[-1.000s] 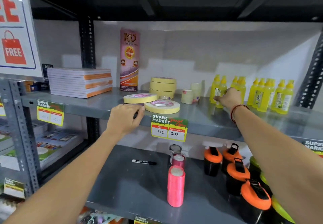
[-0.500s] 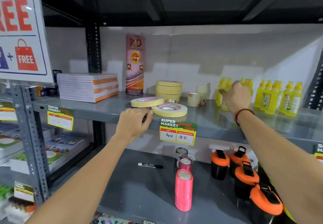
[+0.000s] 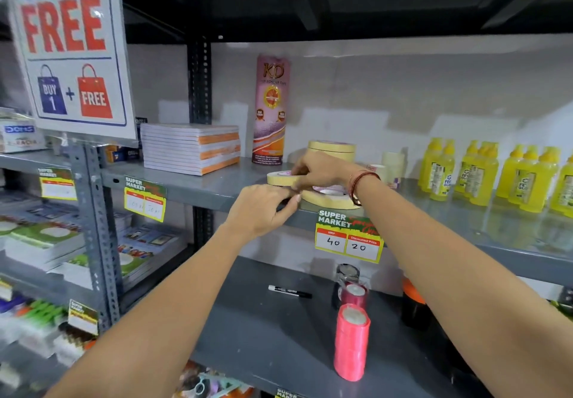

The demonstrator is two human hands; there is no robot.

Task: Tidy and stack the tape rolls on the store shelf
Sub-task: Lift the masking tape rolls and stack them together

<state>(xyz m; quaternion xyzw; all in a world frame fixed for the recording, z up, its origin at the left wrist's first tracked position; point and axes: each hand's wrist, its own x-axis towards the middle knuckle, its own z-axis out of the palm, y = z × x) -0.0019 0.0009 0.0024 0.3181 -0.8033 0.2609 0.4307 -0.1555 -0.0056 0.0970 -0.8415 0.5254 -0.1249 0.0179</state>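
Observation:
Two flat cream tape rolls lie at the front of the grey shelf (image 3: 217, 188). My right hand (image 3: 322, 172) grips the left roll (image 3: 279, 178), which is tilted with one edge resting on the right roll (image 3: 328, 197). My left hand (image 3: 263, 208) rests just below on the shelf's front lip, fingers curled, its fingertips close to the left roll's underside. Behind stands a stack of cream tape rolls (image 3: 333, 149), partly hidden by my right hand. Small tape rolls (image 3: 392, 165) sit further right.
A tall pink KD tube (image 3: 271, 109) and a stack of notebooks (image 3: 192, 148) stand to the left. Yellow glue bottles (image 3: 477, 174) fill the right. On the lower shelf are a pink spool (image 3: 352, 341), a black marker (image 3: 290, 291) and orange-lidded bottles (image 3: 412, 301).
My right hand has left the yellow bottles, moved left and taken hold of the left flat roll. My left hand stayed at the shelf edge. The view shifted up and closer.

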